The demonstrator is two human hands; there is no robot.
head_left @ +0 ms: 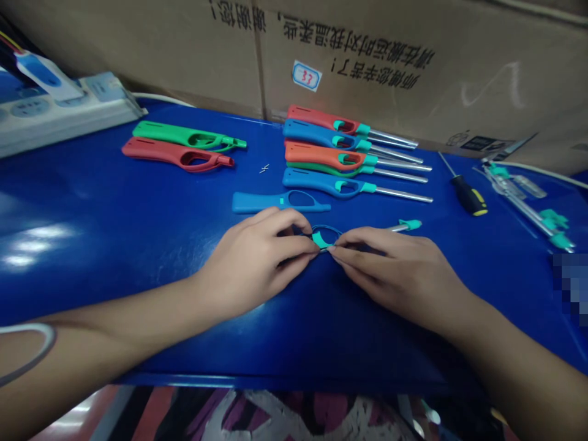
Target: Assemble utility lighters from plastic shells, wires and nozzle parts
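Observation:
Near the middle of the blue table, my left hand [271, 251] pinches the left part of a small assembly with a teal trigger piece [323, 240] and a thin blue loop. The fingertips of my right hand [390, 257] are closed together at its right end, where a small piece of metal shows. Much of the assembly is hidden by the fingers. Just behind my left hand lies a blue lighter shell [260, 203] with an oval opening. A metal tube with a teal end [408, 225] lies behind my right hand.
Several assembled lighters [321, 179] lie behind the hands. Green [165, 132] and red [154, 153] shells are at the left, near a power strip [103, 110]. Tiny pins [264, 168], a screwdriver [466, 193] and tube parts [528, 208] lie around. A cardboard box [184, 55] stands behind.

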